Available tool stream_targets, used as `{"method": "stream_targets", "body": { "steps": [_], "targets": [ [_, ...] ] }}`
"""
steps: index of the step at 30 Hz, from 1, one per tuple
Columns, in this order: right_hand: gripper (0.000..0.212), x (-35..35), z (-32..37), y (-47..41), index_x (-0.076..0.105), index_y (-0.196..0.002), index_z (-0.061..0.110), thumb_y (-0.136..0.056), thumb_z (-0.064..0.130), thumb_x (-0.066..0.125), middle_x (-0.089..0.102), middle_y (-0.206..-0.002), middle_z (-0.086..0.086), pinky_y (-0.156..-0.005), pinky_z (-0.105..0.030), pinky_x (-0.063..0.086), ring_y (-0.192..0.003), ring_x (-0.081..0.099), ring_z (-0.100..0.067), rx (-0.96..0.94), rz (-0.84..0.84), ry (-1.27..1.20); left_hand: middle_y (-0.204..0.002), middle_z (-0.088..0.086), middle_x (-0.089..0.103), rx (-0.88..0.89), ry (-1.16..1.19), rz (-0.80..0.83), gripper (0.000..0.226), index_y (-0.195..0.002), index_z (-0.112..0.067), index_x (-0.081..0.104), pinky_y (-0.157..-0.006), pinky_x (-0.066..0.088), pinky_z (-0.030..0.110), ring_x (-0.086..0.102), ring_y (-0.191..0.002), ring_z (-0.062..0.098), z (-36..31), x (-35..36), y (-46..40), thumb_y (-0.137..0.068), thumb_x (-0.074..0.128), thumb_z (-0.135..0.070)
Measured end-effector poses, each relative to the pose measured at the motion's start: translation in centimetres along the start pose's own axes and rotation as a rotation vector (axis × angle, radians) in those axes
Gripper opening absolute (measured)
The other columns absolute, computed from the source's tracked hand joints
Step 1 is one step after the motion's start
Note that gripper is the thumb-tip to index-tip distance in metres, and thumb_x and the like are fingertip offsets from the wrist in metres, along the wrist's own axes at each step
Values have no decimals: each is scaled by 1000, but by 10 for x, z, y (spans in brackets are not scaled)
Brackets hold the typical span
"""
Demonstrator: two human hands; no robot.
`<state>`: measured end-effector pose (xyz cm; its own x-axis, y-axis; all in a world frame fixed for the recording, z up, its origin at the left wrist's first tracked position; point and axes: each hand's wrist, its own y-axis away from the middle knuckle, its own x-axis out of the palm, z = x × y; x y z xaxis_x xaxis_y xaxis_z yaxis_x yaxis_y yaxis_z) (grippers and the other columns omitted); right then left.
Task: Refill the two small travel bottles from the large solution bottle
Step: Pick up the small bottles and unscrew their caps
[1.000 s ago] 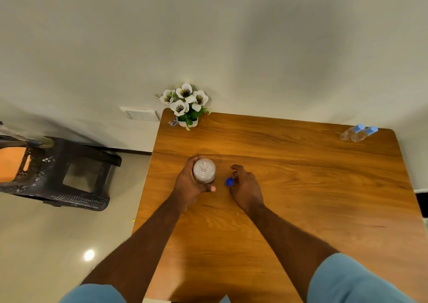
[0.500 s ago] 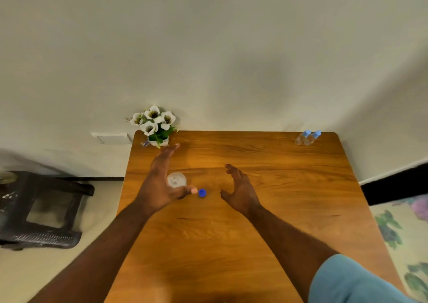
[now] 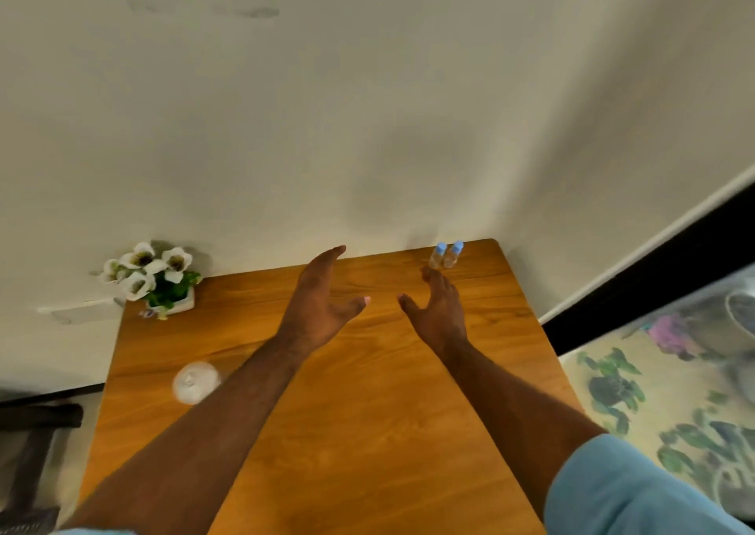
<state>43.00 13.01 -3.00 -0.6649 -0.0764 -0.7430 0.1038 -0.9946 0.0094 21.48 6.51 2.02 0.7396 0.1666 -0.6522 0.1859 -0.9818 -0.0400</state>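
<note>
Travel bottles: two small clear bottles with light-blue caps stand upright and side by side at the upper right corner of the tabletop (image 3: 367, 432), right of frame centre. The left small bottle (image 3: 437, 255) and the right small bottle (image 3: 453, 253) appear to touch or nearly touch; which cannot be determined.

Large solution bottle (image 3: 195, 382): seen from above as a pale, blurred round shape, it stands on the tabletop in the lower left of the frame, just left of the left forearm and well apart from the travel bottles. No cap detail can be made out.

Right hand (image 3: 439, 314): positioned above the tabletop just below the travel bottles, not touching them. Its fingers (image 3: 436, 279) are extended and relaxed, thumb spread toward frame centre; it holds nothing.

Left hand (image 3: 320, 299): positioned near frame centre, to the left of the right hand. The fingers are straight, pointing toward the upper edge of the tabletop, thumb spread to the right; it holds nothing.

Surroundings: a small white pot of white artificial flowers (image 3: 157, 279) stands at the upper left corner of the tabletop. A light-blue sleeve (image 3: 637, 493) covers the right upper arm at lower right. A floral-patterned floor covering (image 3: 670, 403) lies at the right edge of the frame. A plain wall (image 3: 367, 105) fills the upper frame.
</note>
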Motion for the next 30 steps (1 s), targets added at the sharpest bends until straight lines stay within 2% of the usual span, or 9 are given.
{"method": "stream_targets", "body": {
  "steps": [6, 9, 13, 19, 22, 25, 27, 30],
  "targets": [
    [61, -32, -75, -66, 49, -137, 15, -85, 34, 75, 58, -129, -5, -93, -36, 49, -119, 55, -23, 157, -62, -77, -149, 4, 50, -125, 83, 37, 80, -146, -20, 44, -110, 40, 31, 44, -138, 21, -14, 86, -61, -79, 81, -42],
    [63, -35, -105, -98, 45, -140, 19, -86, 32, 74, 57, -132, -2, -89, -37, 53, -116, 57, -20, 233, -38, -119, -142, 4, 56, -175, 132, 29, 73, -141, -16, 51, -104, 39, 24, 50, -132, 19, -21, 130, -93, -79, 84, -34],
    [64, -24, -133, -134, 47, -140, 18, -85, 29, 75, 57, -134, -3, -88, -35, 53, -113, 60, -20, 269, 11, -143, -137, 4, 61, -249, 174, 27, 70, -137, -14, 55, -101, 42, 23, 55, -128, 18, -18, 183, -131, -76, 87, -28],
    [58, -3, -153, -172, 52, -139, 18, -86, 27, 73, 58, -137, -4, -97, -38, 52, -120, 58, -22, 161, 92, -96, -136, 2, 64, -297, 229, 65, 79, -139, -15, 55, -103, 48, 28, 58, -124, 13, -6, 235, -169, -69, 91, -21],
    [43, 5, -156, -179, 61, -128, 19, -87, 26, 71, 67, -124, -3, -91, -40, 56, -110, 64, -21, 125, 103, -131, -129, -1, 68, -280, 232, 95, 77, -135, -18, 60, -100, 54, 37, 63, -118, 14, 1, 248, -178, -66, 93, -27],
    [29, 7, -156, -183, 67, -119, 18, -90, 22, 67, 72, -109, -1, -78, -30, 55, -97, 66, -17, 103, 120, -109, -121, -1, 73, -245, 211, 97, 62, -128, -19, 66, -93, 57, 34, 67, -109, 14, -1, 254, -181, -72, 89, -32],
    [26, 6, -155, -180, 68, -117, 17, -92, 22, 66, 73, -106, 0, -72, -24, 47, -93, 65, -15, 79, 124, -82, -116, 1, 75, -228, 184, 76, 51, -124, -18, 69, -90, 58, 34, 69, -105, 15, -4, 253, -179, -77, 85, -33],
    [32, 3, -150, -170, 66, -123, 17, -91, 24, 67, 72, -111, 0, -76, -24, 47, -97, 65, -16, 55, 150, -60, -114, 2, 76, -227, 171, 52, 49, -121, -16, 71, -88, 61, 39, 71, -102, 15, -2, 243, -166, -78, 84, -36]
  ]
}}
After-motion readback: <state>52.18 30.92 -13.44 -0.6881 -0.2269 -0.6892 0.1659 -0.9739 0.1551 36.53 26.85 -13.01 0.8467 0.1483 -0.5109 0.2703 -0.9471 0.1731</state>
